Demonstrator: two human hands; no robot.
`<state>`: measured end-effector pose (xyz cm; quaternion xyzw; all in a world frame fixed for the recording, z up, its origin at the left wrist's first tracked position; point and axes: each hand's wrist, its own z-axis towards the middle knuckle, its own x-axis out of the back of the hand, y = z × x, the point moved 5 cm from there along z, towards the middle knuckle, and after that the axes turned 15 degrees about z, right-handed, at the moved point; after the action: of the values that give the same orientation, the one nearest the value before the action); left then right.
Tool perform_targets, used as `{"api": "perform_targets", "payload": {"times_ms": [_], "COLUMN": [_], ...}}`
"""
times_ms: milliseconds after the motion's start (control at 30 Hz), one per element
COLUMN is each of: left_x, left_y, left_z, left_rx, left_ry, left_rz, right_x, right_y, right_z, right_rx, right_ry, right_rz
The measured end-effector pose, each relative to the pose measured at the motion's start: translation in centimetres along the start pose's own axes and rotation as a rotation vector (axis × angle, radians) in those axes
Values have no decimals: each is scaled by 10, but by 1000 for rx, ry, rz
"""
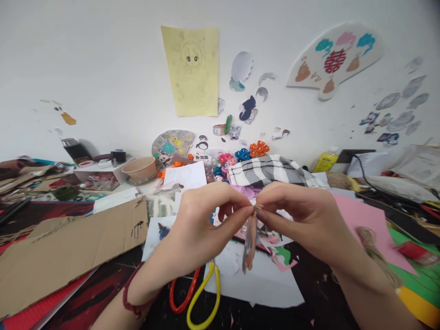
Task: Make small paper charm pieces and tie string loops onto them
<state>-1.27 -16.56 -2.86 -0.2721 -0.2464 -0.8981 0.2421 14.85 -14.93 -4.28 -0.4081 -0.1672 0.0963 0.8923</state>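
Observation:
Both hands meet at the centre, fingertips nearly touching. My left hand [211,220] pinches the top of a small flat brown-and-grey piece [250,243], which hangs down between the hands. From the other side, my right hand [302,220] pinches the same top end, where something thin like a cord shows; its detail is too small to tell. Below lies a white paper sheet [257,284] with pink and green scraps. Scissors with a red and a yellow handle [217,298] rest beneath my left hand.
Cardboard [79,247] covers the left side. A checkered cloth [271,172] and a round tub [139,169] stand behind. Pink paper [364,220] and a twine bundle [374,254] lie at the right. Paper drawings hang on the wall.

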Motion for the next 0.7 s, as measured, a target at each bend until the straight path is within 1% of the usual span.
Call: {"api": "perform_targets", "payload": {"times_ms": [167,300,433,533,600,700], "left_x": [0,1,0,0,0,2], "left_y": [2,2,1,1,1,2], "left_z": [-1,-1,0,0,0,0], "left_rx": [3,20,61,77,76,60], "left_ry": [6,16,-31,-52,-57,-64], "left_rz": [0,-36,-95,-144,-172,-189], "right_x": [0,0,0,0,1,0], "right_y": [-1,0,8,14,14,7], "right_z": [0,1,1,0,0,1], "right_rx": [20,18,-62,-116,-97,-10], "right_ry": [-9,-12,-51,-86,-100,-111], "right_rz": [14,112,280,332,317,231]}}
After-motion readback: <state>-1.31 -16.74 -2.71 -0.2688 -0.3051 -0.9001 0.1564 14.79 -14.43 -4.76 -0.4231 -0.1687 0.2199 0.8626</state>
